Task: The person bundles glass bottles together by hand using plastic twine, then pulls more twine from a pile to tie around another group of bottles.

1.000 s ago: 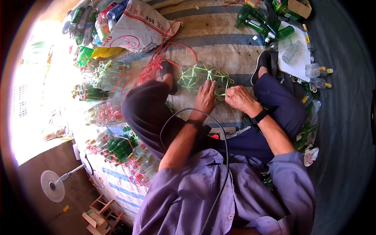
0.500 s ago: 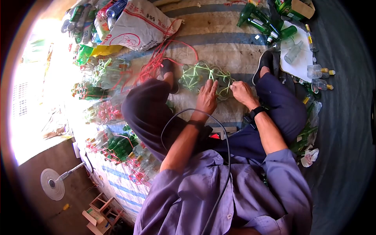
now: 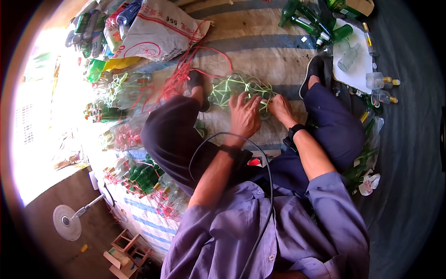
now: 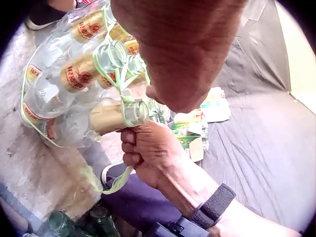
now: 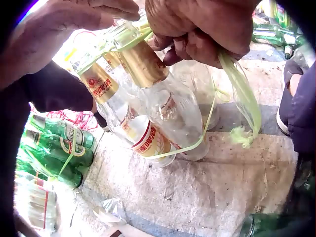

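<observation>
Clear glass beer bottles with gold neck labels stand bundled on the floor between the person's legs. Pale green plastic twine laces their necks and loops round their bodies. Over the near necks lies the left hand, its fingers spread and reaching across the tops. At the bundle's right edge, the right hand grips the twine with curled fingers, right beside a bottle neck. A loose, frayed twine tail hangs from that hand. Part of the near necks is hidden behind the hands.
More tied bottle bundles line the left side, near tangled red twine and a white printed sack. Loose green bottles lie at the back right, beside a white board. A black cable crosses the person's front.
The right hand has moved slightly outward, then back in against the bundle's right edge. The left hand's fingers, close together before, are now spread over the necks.
</observation>
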Tool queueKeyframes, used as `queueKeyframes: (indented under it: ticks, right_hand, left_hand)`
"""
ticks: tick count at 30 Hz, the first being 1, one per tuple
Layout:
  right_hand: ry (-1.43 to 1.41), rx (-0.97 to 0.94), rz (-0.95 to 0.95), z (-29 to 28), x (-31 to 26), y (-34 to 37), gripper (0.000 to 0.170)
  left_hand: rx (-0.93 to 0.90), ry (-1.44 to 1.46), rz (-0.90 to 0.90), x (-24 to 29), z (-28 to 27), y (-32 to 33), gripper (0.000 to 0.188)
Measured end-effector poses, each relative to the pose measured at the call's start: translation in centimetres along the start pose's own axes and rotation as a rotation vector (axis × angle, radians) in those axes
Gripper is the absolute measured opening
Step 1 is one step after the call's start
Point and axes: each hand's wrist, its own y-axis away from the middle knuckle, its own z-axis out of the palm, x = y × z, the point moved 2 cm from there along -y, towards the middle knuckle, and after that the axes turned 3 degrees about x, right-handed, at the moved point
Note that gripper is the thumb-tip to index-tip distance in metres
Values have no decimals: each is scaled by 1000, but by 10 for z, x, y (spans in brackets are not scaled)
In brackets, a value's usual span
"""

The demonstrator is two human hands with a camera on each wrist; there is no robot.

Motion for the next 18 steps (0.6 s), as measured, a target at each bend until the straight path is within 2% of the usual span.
queueKeyframes:
  ticks: [5,7,13,15,18]
  right_hand:
    - [-20,-51,107,-1,1,-6,29]
    - [-11,-75,145,2,3,-8,31]
    - [19,-92,237,9,7,-9,35]
    - [6,-42,279,10,6,-10,36]
    - [-2,-80,278,3,1,-7,36]
  left_hand:
    - [-156,33,-8,-2,16,-6,46]
    - [-249,75,-103,-9,27,-1,46]
    - [-168,87,-96,-18,30,-2,48]
    - [-175,76,-81,-19,28,-6,49]
    - [-175,67,-42,-19,26,-11,49]
